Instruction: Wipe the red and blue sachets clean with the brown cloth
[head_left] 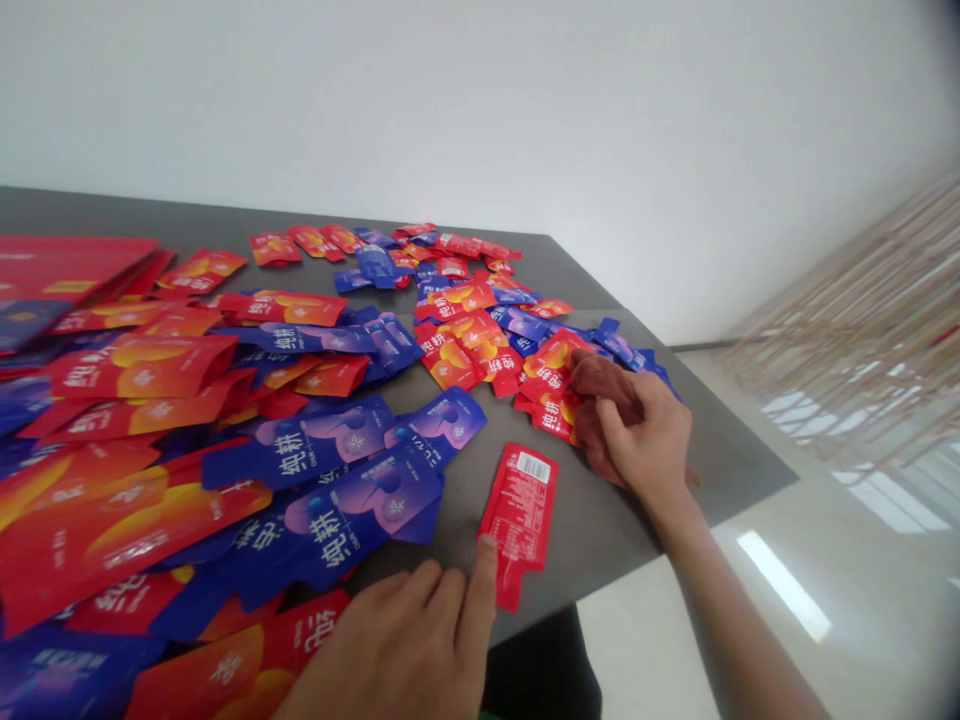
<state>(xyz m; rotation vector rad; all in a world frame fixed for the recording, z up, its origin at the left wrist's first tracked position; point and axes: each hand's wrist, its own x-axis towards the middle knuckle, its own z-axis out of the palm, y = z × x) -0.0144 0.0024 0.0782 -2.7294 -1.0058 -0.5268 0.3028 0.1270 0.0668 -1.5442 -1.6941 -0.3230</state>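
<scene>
1. The worktop (600, 520) is flat and grey. It has a sharp corner at the far end, and a thin line runs across it near that corner.
2. Lots of red and blue foil packets (352, 510) lie all over it in a messy heap. Some lie on top of others.
3. Behind the worktop is a plain white wall (450, 100). Below it is a shiny pale floor (645, 640) with bright lights shining in it.
4. A curtain of thin strings (847, 320) hangs on the right. It looks blurry and is cut off by the edge of the view.
5. A big flat red pack (67, 270) is cut off at the left edge.
6. The left hand (397, 650) is cut off at the bottom. Its fingers (476, 590) are open and hold nothing. One finger is just beside a lone red packet (519, 525), which lies on the bare worktop with its barcode side up.
7. The right hand (637, 430) lies on red packets at the edge of the heap. Its fingers (615, 420) are bent, but I cannot tell if they grip a packet.
8. A dark red-brown shape (596, 395) by that hand is hard to make out.
9. Something dark (540, 670) shows below the worktop edge, but I cannot tell what it is.
</scene>
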